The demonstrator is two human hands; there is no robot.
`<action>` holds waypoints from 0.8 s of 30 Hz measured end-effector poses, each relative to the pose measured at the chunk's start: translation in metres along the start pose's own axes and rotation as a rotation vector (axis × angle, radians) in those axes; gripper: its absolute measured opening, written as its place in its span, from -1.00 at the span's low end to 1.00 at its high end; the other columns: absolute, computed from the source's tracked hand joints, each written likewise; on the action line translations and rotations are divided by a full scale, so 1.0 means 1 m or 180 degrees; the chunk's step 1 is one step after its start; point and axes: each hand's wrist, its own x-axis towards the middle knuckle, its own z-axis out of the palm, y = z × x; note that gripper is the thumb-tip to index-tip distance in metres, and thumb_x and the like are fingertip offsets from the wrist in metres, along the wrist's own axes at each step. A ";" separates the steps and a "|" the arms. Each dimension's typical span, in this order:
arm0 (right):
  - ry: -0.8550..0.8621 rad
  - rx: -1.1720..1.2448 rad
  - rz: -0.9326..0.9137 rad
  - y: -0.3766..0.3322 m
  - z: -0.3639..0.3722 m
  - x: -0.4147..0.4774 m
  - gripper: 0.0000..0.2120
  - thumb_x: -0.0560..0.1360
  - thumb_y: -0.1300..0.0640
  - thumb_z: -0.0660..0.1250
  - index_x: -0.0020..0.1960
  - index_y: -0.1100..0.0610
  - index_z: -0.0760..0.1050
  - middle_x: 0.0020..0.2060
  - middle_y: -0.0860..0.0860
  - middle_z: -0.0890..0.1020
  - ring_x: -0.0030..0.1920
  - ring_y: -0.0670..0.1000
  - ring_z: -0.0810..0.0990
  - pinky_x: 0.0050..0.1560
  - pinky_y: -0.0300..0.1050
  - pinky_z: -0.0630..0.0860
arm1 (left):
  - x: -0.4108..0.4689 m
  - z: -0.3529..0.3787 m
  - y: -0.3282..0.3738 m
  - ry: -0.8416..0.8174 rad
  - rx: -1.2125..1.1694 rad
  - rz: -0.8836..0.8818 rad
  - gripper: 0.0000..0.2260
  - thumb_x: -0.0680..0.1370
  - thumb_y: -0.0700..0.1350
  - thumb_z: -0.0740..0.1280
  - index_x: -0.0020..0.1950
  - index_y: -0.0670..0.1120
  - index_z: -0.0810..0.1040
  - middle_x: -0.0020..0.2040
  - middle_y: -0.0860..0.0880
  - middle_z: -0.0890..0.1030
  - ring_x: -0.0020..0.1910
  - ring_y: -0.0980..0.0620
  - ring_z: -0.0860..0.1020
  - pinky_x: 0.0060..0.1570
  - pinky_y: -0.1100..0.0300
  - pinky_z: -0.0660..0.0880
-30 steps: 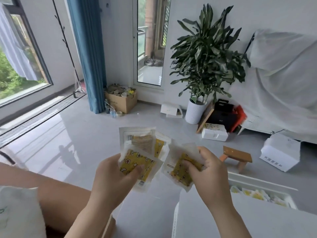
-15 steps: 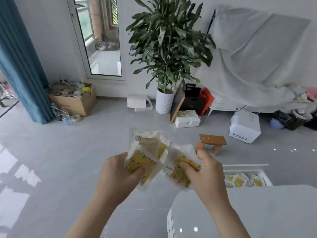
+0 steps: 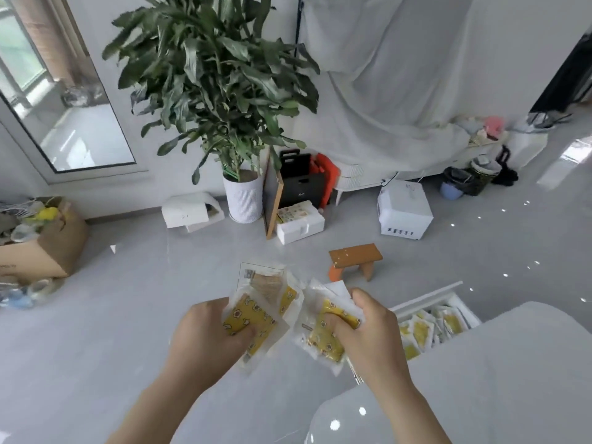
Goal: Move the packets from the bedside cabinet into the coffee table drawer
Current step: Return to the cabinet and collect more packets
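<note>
Over the floor (image 3: 96, 347) in front of you: your left hand (image 3: 208, 338) is clamped on a fan of yellow packets (image 3: 256, 315), thumb across the front one. Just right of it, your right hand (image 3: 368, 341) grips a second bunch (image 3: 323, 334). Beyond and right of the right hand, the open drawer (image 3: 429, 296) holds more packets (image 3: 429, 325). The desk (image 3: 496, 379) is right of that wrist.
</note>
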 end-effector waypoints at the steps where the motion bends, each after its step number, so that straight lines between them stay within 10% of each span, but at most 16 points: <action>1: 0.0042 -0.0042 0.0057 0.004 -0.002 0.012 -0.71 0.40 0.15 0.46 -0.29 -0.06 0.35 -0.43 -0.07 0.49 -0.40 -0.10 0.42 -0.42 -0.29 0.33 | 0.015 0.005 0.005 -0.0046 -0.0010 0.0019 -0.85 0.35 -0.10 0.42 -0.36 -0.11 0.50 -0.42 -0.09 0.58 -0.50 0.01 0.42 -0.49 0.19 0.31; 16: 0.0702 -0.0276 0.1203 0.062 -0.002 0.149 -0.88 0.40 0.09 0.43 -0.14 0.04 0.49 -0.32 -0.04 0.59 -0.26 0.01 0.56 -0.23 0.05 0.54 | 0.228 0.081 0.068 -0.1146 0.0034 0.0679 -0.82 0.35 -0.11 0.43 -0.39 -0.12 0.49 -0.56 0.06 0.44 -0.57 0.11 0.36 -0.59 0.36 0.23; 24: 0.1118 -0.0198 0.1578 0.059 0.024 0.240 -0.88 0.43 0.08 0.43 -0.11 0.00 0.49 -0.27 -0.10 0.60 -0.21 -0.10 0.55 -0.19 -0.12 0.53 | 0.356 0.094 0.096 -0.1579 0.0330 0.1183 -0.81 0.39 -0.04 0.42 -0.36 -0.07 0.49 -0.46 -0.02 0.52 -0.53 0.11 0.40 -0.58 0.38 0.25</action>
